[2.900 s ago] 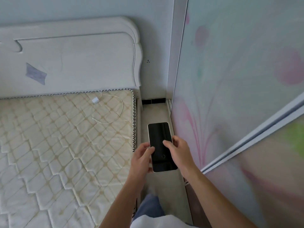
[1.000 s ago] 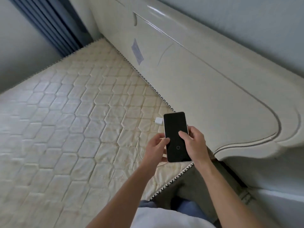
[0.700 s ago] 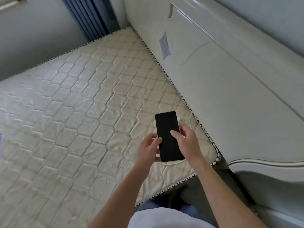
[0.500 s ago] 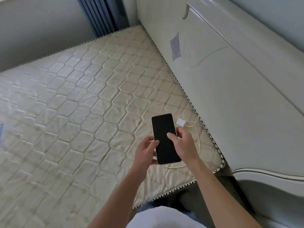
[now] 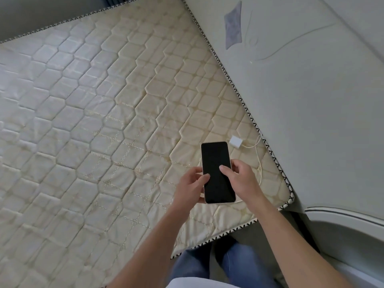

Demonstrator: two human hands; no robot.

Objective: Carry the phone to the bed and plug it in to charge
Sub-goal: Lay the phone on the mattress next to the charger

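A phone (image 5: pixel 216 163) with a dark screen and a pale rim is held flat above the near corner of the bare quilted mattress (image 5: pixel 99 125). My left hand (image 5: pixel 190 187) grips its left edge and my right hand (image 5: pixel 241 179) grips its right edge, thumb on the glass. Just beyond the phone a small white charger plug (image 5: pixel 235 141) lies on the mattress. Its thin white cable (image 5: pixel 258 161) loops down past my right hand and runs under the phone; the cable's end is hidden.
A white headboard (image 5: pixel 311 90) with a grey patch (image 5: pixel 233 30) stands along the mattress's right edge. The dark floor gap (image 5: pixel 268 231) lies between bed corner and headboard foot. My legs in blue jeans (image 5: pixel 218 267) stand at the bed's near edge.
The view has swung from the aisle by the wardrobe to looking down over the mattress. Both hands have carried the phone over the bed corner, close above the charger and cable.
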